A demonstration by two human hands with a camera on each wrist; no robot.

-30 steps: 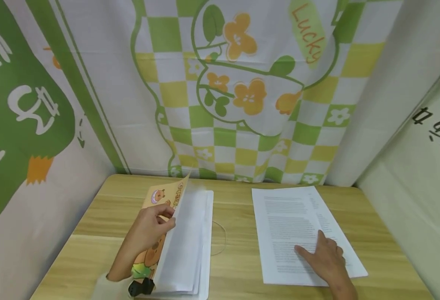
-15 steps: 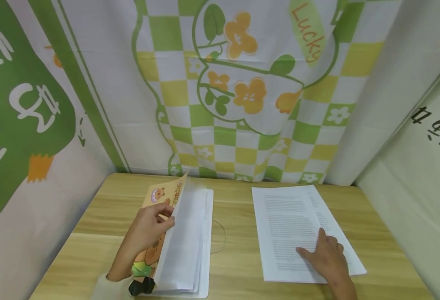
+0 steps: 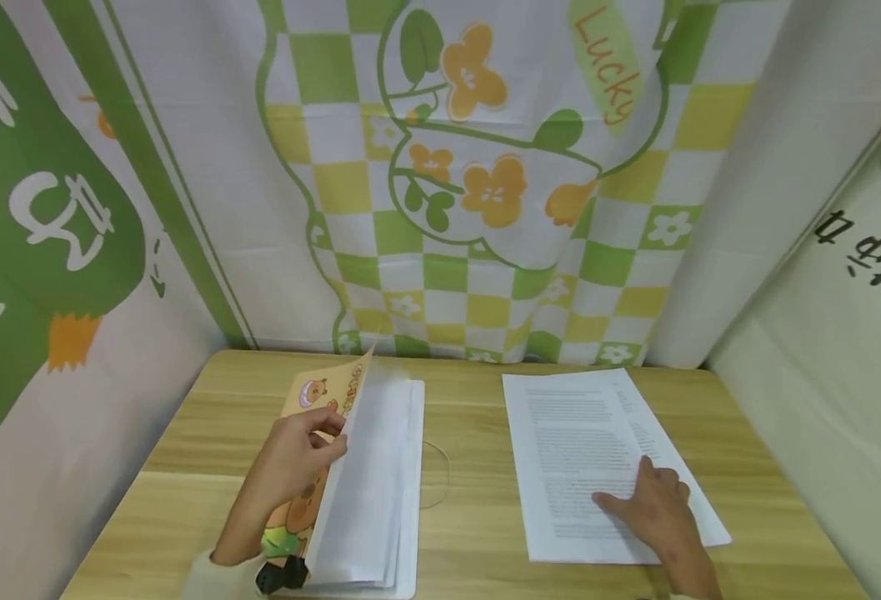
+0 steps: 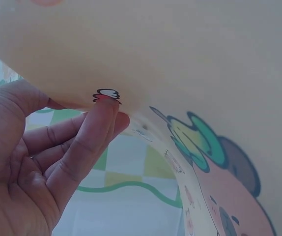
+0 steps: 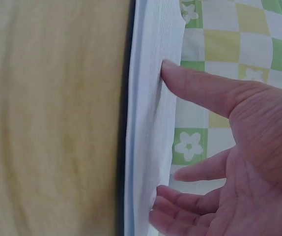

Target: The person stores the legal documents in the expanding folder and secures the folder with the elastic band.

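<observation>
On the left of the table lies a folder with a yellow cartoon cover [image 3: 325, 385], raised at a slant over the white sheets [image 3: 368, 492] inside it. My left hand [image 3: 301, 454] pinches the free edge of this cover between thumb and fingers. The left wrist view shows the left hand [image 4: 47, 157] at the edge of the cover [image 4: 219, 64], which bends away. My right hand [image 3: 661, 508] rests on a stack of printed sheets [image 3: 571, 442] at the right, thumb and forefinger spread. Seen from the right wrist, the thumb of the right hand [image 5: 244, 137] touches the sheets [image 5: 151, 108].
A thin elastic loop [image 3: 440, 475] lies at the folder's right side. Bare wooden tabletop [image 3: 470, 450] separates the folder from the sheets. Behind the table hangs a checked green and yellow curtain [image 3: 485, 275], with pale fabric walls left and right.
The head view has turned slightly to the right. Both hands keep their places, the left on the raised cover and the right on the printed sheets.
</observation>
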